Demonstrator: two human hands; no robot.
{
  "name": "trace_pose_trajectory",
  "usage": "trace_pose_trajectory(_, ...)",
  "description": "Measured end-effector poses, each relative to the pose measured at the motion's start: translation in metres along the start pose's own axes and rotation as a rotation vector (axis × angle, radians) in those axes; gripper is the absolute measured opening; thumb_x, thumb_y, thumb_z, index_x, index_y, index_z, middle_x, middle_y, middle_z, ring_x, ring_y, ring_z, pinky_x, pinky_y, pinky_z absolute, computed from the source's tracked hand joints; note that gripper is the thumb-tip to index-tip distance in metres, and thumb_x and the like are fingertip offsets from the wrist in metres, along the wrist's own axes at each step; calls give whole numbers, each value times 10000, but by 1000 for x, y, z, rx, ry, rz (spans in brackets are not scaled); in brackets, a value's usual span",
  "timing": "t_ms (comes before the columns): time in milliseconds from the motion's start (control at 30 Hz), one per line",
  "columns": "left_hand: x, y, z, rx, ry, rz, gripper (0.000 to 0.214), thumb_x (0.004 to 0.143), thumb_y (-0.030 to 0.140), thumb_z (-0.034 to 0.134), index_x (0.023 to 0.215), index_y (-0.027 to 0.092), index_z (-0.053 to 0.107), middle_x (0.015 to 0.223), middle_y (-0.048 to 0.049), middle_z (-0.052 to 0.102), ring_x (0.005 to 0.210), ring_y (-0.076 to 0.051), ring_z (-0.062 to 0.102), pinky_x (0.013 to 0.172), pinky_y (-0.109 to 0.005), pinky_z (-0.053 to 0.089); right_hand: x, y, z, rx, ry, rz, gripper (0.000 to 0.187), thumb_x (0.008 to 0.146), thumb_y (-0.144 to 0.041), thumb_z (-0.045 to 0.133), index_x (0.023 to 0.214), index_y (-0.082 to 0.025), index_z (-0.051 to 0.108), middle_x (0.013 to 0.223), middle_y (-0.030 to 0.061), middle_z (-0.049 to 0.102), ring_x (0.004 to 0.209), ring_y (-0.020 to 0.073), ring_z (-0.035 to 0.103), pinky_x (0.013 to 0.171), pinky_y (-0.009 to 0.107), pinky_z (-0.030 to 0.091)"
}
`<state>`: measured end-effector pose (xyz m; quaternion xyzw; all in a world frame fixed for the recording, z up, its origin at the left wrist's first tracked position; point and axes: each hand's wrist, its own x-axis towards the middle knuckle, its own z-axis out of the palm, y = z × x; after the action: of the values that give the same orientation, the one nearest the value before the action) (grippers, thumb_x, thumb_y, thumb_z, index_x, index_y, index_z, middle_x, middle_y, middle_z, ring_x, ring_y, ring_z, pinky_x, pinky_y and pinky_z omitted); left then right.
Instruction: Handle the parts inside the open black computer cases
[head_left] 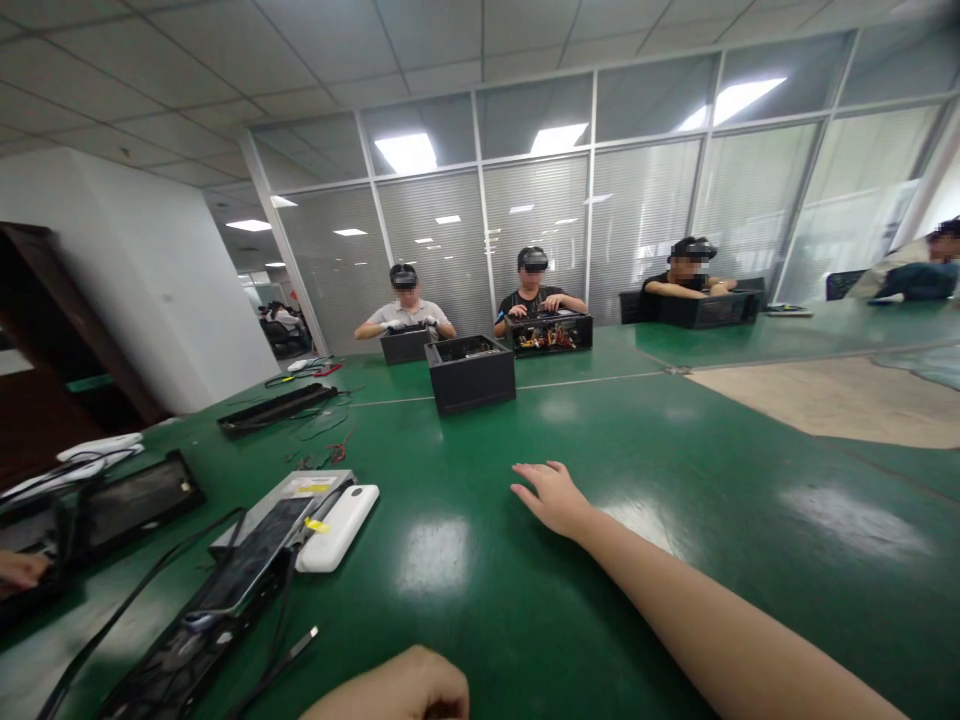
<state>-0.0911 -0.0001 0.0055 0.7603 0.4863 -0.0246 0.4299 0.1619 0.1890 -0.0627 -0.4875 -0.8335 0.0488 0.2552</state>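
My right hand (551, 497) reaches out low over the green table (570, 640), its fingers apart and nothing in them. My left hand (401, 690) is at the bottom edge with fingers curled; the frame cuts it off, and whatever is inside the curl is hidden. To its upper left lies a white power bank (337, 530) with a yellow tag. Beside that are a dark, glossy phone-like slab (262, 550) and a flat silver metal box (232, 530). Beneath the slab runs a long black plastic panel (169, 660). A cable's metal plug (311, 635) lies nearby.
A black computer case (472, 385) stands open at mid-table. Across from me, people handle another case (551, 335) and a further one (705, 310). Black panels (277, 408) and loose wires (334, 450) lie left. Another person's hand (22, 570) shows at the left edge.
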Motion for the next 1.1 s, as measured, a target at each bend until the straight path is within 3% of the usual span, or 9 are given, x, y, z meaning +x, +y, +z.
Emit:
trace_pose_trajectory(100,30,6,-21,71,-101,-16,345,798,508,539,844,184,651,657,1,596,545,-116,508,486,-199,346,-39,14,-24,31,-2,-28,404,936,-424,425,1275,-238,540,1205,64,636,1137,194,540,1046,411,270)
trace_pose_trajectory(200,84,1,-45,140,-20,33,440,808,581,484,782,168,630,586,-6,580,485,-115,493,466,-205,346,-76,24,-44,54,-6,-9,374,929,-412,443,1230,-235,578,1129,69,663,1072,199,570,994,399,338)
trace_pose_trajectory(300,143,-9,-65,152,171,-28,519,809,638,428,727,156,602,535,-11,551,426,-120,475,447,-223,334,-99,31,-57,164,-16,44,368,921,-418,457,1204,-226,595,1125,75,659,1048,205,582,946,382,396)
trace_pose_trajectory(433,191,-21,-75,136,609,0,485,865,577,373,753,158,588,631,-26,600,545,-134,539,534,-230,350,-100,35,-69,336,6,98,368,909,-417,483,1198,-217,592,1122,71,657,1033,197,594,921,359,436)
trace_pose_trajectory(500,196,-26,-74,180,714,73,396,862,523,429,786,174,601,726,-26,632,652,-142,559,577,-229,339,-94,37,-72,385,42,102,357,906,-405,493,1192,-216,591,1122,65,657,1036,192,595,930,356,437)
trace_pose_trajectory(667,186,-31,-66,257,655,127,253,844,439,503,867,209,607,760,-4,626,677,-134,544,582,-228,308,-89,54,-74,483,40,117,328,895,-386,518,1165,-219,599,1113,56,667,1017,183,609,920,352,457)
trace_pose_trajectory(833,184,-25,-63,329,658,77,221,829,422,522,879,217,587,742,-1,602,661,-136,523,554,-232,269,-86,71,-65,558,42,166,292,882,-344,531,1127,-206,611,1077,60,676,974,179,627,884,341,485)
trace_pose_trajectory(1100,183,-16,-62,364,638,44,220,832,412,508,887,212,582,748,-5,595,668,-136,521,555,-234,266,-87,65,-71,523,35,151,259,862,-319,541,1077,-204,629,1014,54,683,896,176,634,814,329,503)
